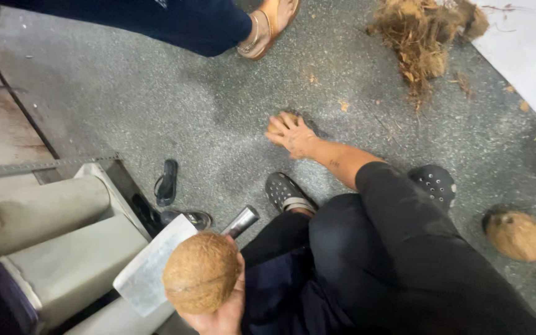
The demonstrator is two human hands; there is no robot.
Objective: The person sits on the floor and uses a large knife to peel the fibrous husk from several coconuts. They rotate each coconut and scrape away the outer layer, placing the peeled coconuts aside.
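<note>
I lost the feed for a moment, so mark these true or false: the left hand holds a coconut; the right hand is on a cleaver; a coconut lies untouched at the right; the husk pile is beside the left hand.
1. The left hand holds a coconut. True.
2. The right hand is on a cleaver. False: it lies over a second coconut on the floor. The cleaver is behind the held coconut.
3. A third coconut lies untouched on the floor at the right. True.
4. The husk pile is beside the left hand. False: it lies far off, at the top of the view.
</note>
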